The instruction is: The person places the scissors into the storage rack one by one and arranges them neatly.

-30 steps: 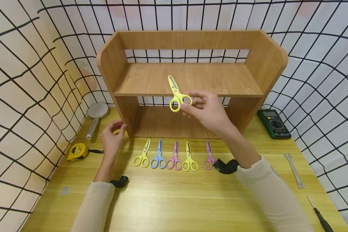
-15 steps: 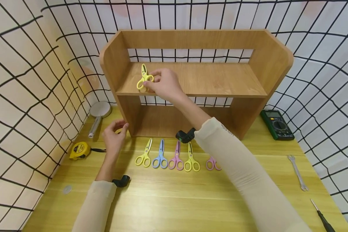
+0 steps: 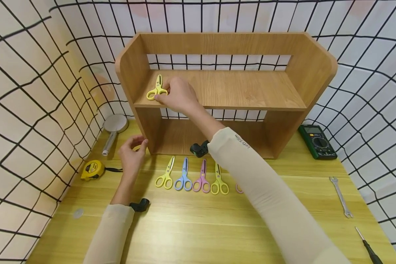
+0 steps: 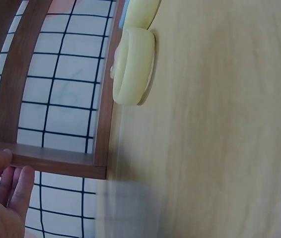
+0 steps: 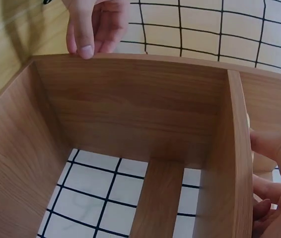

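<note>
Right hand (image 3: 179, 93) is pinching yellow plastic scissors (image 3: 158, 88), best lowered flat; left hand (image 3: 131, 156) touching brown wooden shelf's (image 3: 241, 90) left edge.

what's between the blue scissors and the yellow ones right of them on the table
Pink scissors, as the head view shows.

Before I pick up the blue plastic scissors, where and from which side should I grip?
Probably by the finger loops, from your side: they face you, the blades point toward the brown wooden shelf, and yellow scissors and pink scissors flank them.
</note>
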Demonstrator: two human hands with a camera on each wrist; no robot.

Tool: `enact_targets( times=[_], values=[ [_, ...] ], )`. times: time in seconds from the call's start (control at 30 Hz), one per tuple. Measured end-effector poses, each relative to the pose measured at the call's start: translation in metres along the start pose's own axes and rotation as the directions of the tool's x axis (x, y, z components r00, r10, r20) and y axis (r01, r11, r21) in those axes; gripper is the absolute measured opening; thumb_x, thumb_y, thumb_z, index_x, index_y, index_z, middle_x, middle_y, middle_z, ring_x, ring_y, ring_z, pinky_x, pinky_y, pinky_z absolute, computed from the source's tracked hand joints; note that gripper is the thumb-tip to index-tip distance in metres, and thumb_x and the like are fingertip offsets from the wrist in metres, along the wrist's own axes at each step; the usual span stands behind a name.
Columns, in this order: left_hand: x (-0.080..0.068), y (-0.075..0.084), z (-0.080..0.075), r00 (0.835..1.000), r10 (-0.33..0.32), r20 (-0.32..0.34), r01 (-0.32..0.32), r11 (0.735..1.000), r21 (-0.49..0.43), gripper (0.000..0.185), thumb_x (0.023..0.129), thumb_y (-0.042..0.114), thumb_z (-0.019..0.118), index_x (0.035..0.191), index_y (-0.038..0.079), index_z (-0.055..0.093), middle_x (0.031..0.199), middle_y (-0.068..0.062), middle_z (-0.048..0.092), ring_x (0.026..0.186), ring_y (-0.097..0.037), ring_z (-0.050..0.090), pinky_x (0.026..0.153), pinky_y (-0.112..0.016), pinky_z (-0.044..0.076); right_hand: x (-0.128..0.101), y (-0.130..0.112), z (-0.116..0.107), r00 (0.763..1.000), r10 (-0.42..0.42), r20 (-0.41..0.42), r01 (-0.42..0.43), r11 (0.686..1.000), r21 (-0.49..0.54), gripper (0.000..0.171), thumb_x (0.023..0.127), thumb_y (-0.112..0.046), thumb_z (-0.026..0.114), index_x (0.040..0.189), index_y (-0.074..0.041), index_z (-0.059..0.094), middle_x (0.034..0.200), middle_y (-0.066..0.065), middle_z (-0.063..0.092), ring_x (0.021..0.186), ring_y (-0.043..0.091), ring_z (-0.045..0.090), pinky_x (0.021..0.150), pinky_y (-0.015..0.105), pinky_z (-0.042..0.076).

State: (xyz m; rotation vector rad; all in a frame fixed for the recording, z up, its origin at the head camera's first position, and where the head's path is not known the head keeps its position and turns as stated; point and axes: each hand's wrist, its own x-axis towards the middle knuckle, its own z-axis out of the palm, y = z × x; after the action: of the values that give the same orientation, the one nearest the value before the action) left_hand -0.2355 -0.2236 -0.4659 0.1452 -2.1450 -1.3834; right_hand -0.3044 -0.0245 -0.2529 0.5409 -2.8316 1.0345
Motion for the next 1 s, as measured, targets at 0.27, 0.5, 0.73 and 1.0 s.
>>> enact_targets(
  times=[0.27,0.5,0.73,1.0],
  values=[
    [-0.001,0.002,0.001,1.0,-0.009,0.005,0.009,1.0,0.007,0.022,0.094,0.018,0.078,0.111,0.006,0.074,0.105,-0.009,0.077,0.095,-0.01,0.07,0.074,-0.009,0.051,-0.02,0.012,-0.015,0.997,-0.069,0.027,0.063,0.978,0.198,0.047,0.093,-0.029,0.077,0.129,-0.001,0.066,0.116,0.008,0.067,0.104,0.017,0.061,0.088,0.025,0.051],
    [-0.004,0.004,0.001,1.0,-0.01,0.004,0.01,1.0,0.001,0.021,0.093,0.016,0.078,0.111,0.006,0.075,0.104,-0.009,0.077,0.093,-0.008,0.07,0.072,-0.009,0.051,-0.069,0.034,-0.04,0.996,-0.085,-0.028,0.089,0.963,0.255,0.047,0.095,-0.029,0.075,0.134,-0.005,0.063,0.124,0.009,0.066,0.105,0.02,0.063,0.092,0.033,0.052],
    [-0.003,0.004,0.0,0.999,-0.034,0.006,0.034,0.999,0.014,0.021,0.094,0.017,0.078,0.112,0.007,0.075,0.105,-0.009,0.077,0.094,-0.009,0.07,0.073,-0.008,0.051,-0.129,0.078,-0.055,0.996,-0.066,-0.052,0.076,0.969,0.235,0.044,0.093,-0.032,0.078,0.13,-0.012,0.065,0.115,0.005,0.07,0.098,0.018,0.061,0.083,0.035,0.051],
    [-0.004,0.005,0.0,0.999,-0.05,0.005,0.05,0.998,0.023,0.022,0.094,0.018,0.077,0.113,0.006,0.074,0.106,-0.009,0.077,0.095,-0.01,0.07,0.073,-0.008,0.051,-0.191,0.16,-0.045,0.998,0.065,0.017,-0.067,0.975,0.212,0.046,0.09,-0.036,0.081,0.129,-0.016,0.066,0.114,0.004,0.071,0.1,0.021,0.064,0.081,0.031,0.052]
  ],
)
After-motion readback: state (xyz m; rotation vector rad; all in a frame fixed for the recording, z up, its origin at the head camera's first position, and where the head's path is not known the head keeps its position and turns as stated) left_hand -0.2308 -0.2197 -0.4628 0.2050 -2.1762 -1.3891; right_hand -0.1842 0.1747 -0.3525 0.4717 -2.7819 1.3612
